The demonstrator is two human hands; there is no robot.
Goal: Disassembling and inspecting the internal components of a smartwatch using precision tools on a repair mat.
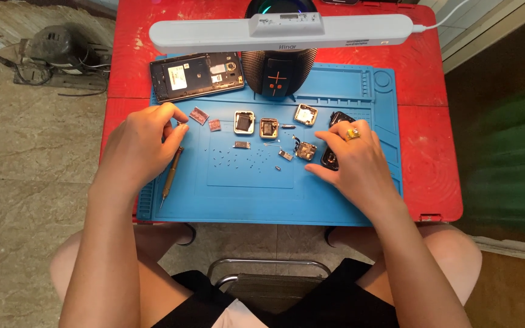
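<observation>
Fingers [174, 115] of the left hand [138, 149] are pinched together around a tiny part at the left edge of the blue repair mat [244, 194], just above a brown-handled screwdriver [171, 173] lying on it. Whether the part is actually gripped cannot be told. The right hand [356, 161] is laid flat, fingers spread, over a dark phone piece [330, 159] on the mat's right side. Small square metal components [244, 122] are set out between the hands, and an opened phone [195, 75] lies beyond them.
</observation>
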